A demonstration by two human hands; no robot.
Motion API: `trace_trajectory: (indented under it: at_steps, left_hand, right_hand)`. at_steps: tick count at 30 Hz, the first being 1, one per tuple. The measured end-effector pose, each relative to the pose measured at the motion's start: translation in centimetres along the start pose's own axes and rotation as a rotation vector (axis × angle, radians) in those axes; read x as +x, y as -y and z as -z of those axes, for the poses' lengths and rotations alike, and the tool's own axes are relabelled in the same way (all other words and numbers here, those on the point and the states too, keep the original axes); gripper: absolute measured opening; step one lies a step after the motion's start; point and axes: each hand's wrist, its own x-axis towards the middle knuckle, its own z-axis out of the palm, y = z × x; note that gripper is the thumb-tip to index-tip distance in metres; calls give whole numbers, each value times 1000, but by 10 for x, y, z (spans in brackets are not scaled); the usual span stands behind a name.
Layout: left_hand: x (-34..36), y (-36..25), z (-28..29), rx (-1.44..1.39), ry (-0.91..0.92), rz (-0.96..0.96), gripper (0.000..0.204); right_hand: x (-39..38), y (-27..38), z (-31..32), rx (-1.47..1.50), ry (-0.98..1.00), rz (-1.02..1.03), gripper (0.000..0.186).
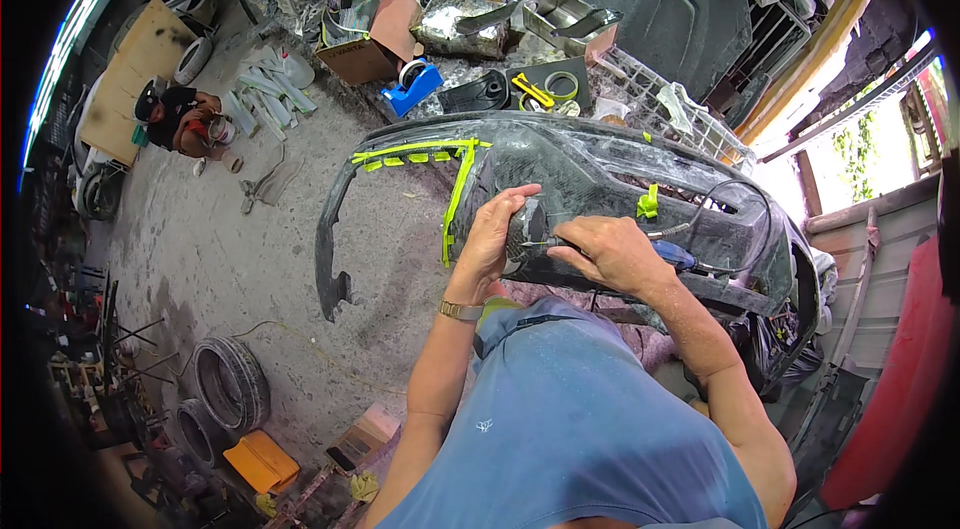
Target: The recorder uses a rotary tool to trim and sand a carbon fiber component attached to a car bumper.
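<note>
A dark, dusty car bumper (560,162) lies across in front of me, with bright yellow-green tape (462,191) along its left opening. My left hand (488,234) is curled against a dark rounded part of it, partly hiding that part. From the right, my right hand (618,254) closes around a slim handpiece with a thin metal tip (537,244) that points at the spot beside my left palm. A blue tool body (673,255) shows just right of that hand, near a looping black cable (768,229). Whether the tip touches the surface I cannot tell.
Beyond the bumper, a cluttered bench holds a blue tape dispenser (412,89), a cardboard box (370,41), tape rolls (561,86) and a yellow cutter (532,91). Tyres (232,384) and an orange case (262,462) lie at lower left. Another person (183,119) crouches at far left.
</note>
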Motion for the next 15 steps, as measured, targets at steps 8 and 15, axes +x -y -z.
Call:
trace_trajectory:
  at_steps: [8,15]
  left_hand:
    - [0,0,0,9,-11,0,31]
    - [-1,2,-5,26,-36,0,30]
  right_hand:
    - [1,4,3,-19,-8,-33,29]
    - [-1,4,3,-42,-4,-26,29]
